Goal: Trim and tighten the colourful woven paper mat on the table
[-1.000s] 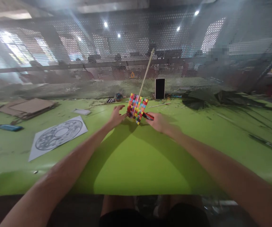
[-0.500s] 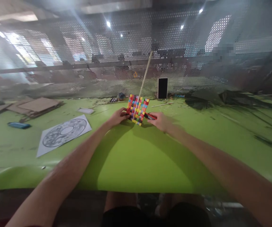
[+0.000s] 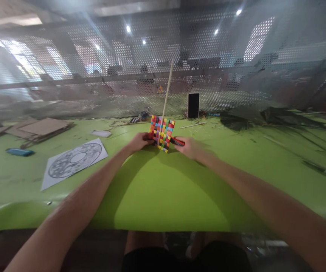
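Note:
A small woven square (image 3: 165,136) in a checkered mix of bright colours stands tilted above the table's middle. My left hand (image 3: 139,142) grips it by its left edge, fingers closed and partly behind it. A long pale thin stick (image 3: 168,88) rises from the square, leaning slightly right, its lower part running across the weave. Close to the square's right side, my right hand (image 3: 188,147) is closed around a slim red-and-black tool (image 3: 177,141). The tool's tip reaches toward the square's edge; its exact kind is unclear.
Left on the green table (image 3: 163,196) lie a printed circular drawing (image 3: 75,160), a blue cutter-like object (image 3: 19,152) and cardboard pieces (image 3: 42,128). A dark-screened tablet (image 3: 193,105) stands against the perforated screen (image 3: 117,90). Dark leaves (image 3: 239,119) lie at right.
The woven square has shifted slightly left and down, and its stick stands more upright. My right hand with the tool has moved slightly left alongside it. The whole view has shifted a little.

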The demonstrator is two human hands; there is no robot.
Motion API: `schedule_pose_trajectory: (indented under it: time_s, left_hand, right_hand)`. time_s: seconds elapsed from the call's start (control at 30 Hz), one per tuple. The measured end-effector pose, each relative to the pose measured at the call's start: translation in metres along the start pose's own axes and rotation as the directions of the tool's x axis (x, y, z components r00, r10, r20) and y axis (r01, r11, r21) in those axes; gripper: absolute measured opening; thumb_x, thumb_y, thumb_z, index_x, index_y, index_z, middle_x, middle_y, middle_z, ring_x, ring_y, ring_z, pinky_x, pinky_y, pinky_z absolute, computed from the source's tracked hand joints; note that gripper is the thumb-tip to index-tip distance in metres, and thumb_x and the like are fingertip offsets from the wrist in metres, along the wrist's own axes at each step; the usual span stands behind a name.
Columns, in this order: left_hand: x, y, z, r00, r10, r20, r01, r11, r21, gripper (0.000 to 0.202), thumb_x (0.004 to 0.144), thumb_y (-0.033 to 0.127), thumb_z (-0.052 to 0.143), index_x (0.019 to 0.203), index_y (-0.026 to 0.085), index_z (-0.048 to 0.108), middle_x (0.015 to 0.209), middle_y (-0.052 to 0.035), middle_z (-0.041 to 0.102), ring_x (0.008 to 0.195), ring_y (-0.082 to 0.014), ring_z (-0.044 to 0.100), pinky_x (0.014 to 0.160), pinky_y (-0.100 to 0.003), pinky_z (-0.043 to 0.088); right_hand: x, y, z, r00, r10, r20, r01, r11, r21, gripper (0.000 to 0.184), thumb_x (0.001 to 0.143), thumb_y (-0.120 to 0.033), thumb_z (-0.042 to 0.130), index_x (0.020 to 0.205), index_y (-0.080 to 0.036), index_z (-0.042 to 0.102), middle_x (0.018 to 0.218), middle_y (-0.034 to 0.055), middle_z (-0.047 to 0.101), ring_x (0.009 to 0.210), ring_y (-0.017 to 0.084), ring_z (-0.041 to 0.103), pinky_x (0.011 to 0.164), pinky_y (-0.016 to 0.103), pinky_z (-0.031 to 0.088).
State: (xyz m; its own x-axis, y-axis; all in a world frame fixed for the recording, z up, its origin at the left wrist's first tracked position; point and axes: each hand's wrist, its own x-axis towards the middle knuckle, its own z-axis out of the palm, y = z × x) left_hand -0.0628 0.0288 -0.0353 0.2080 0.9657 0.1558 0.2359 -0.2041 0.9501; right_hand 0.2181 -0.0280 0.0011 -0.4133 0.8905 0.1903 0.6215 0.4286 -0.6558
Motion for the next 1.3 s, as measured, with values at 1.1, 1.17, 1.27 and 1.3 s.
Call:
schedule_pose_trajectory:
  time_s: [1.1, 1.17, 1.27, 1.3]
  left_hand:
    - [-0.008, 0.011, -0.016, 0.996, -0.082, 0.026, 0.080, 0.995, 0.064, 0.058, 0.046, 0.048, 0.095, 0.093, 0.018, 0.079, 0.100, -0.0089, 0.080, 0.092, -0.0303, 0.073, 0.095, -0.046, 0.055]
    - [-0.009, 0.013, -0.018, 0.996, -0.073, 0.049, 0.069, 0.994, 0.082, 0.056, 0.047, 0.046, 0.095, 0.092, 0.018, 0.079, 0.099, -0.0082, 0.080, 0.091, -0.0298, 0.073, 0.093, -0.044, 0.055]
    - [-0.011, 0.015, -0.018, 0.997, -0.065, 0.027, 0.062, 0.991, 0.121, 0.049, 0.048, 0.044, 0.093, 0.088, 0.019, 0.079, 0.094, -0.0069, 0.080, 0.085, -0.0291, 0.073, 0.084, -0.042, 0.057]
    - [-0.011, 0.016, -0.018, 0.998, -0.070, 0.009, 0.068, 0.988, 0.138, 0.047, 0.048, 0.044, 0.092, 0.086, 0.019, 0.079, 0.091, -0.0064, 0.080, 0.083, -0.0288, 0.073, 0.080, -0.040, 0.057]
  right_hand:
    - [0.003, 0.003, 0.004, 0.999, -0.040, -0.009, 0.041, 0.996, 0.084, 0.044, 0.089, -0.019, 0.065, 0.132, -0.014, 0.069, 0.104, 0.0116, 0.076, 0.054, 0.010, 0.048, 0.052, 0.027, 0.038]
    - [0.002, 0.000, 0.004, 1.000, -0.009, 0.015, 0.007, 0.995, 0.095, 0.044, 0.091, -0.018, 0.064, 0.135, -0.012, 0.067, 0.099, 0.0117, 0.076, 0.052, 0.009, 0.045, 0.050, 0.026, 0.036]
    - [-0.001, -0.005, 0.001, 0.999, 0.035, 0.035, -0.038, 0.996, 0.078, 0.043, 0.093, -0.019, 0.063, 0.135, -0.013, 0.066, 0.091, 0.0099, 0.075, 0.049, 0.008, 0.043, 0.048, 0.025, 0.033]
    - [-0.002, -0.005, 0.000, 0.999, 0.037, 0.030, -0.039, 0.997, 0.068, 0.042, 0.093, -0.020, 0.063, 0.134, -0.014, 0.067, 0.091, 0.0089, 0.075, 0.050, 0.008, 0.043, 0.048, 0.025, 0.033]
